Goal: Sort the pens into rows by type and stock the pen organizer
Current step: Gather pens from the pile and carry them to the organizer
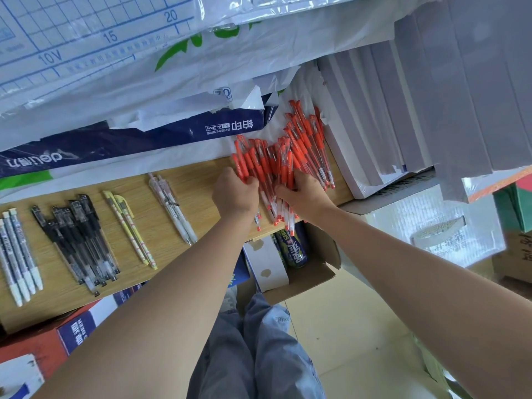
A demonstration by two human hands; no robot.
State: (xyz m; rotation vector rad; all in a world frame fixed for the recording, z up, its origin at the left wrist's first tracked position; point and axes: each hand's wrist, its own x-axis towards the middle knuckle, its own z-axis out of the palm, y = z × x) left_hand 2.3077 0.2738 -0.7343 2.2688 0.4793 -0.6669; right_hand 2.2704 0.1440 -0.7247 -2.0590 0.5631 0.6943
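A big heap of red pens (299,139) lies at the right end of the wooden shelf (198,180). My left hand (234,191) grips a bunch of them from the left side. My right hand (305,194) curls round pens on the heap's right side. Left of the hands, sorted groups lie in rows: white pens (172,207), two yellow pens (129,228), several black pens (77,237) and grey-white patterned pens (18,254). No pen organizer is visible.
Paper reams in blue-and-white wrappers (161,131) are stacked behind the shelf. White paper stacks (403,110) stand at the right. An open cardboard box (305,269) with packets sits below the shelf edge. More boxes (72,332) stand under the shelf at left.
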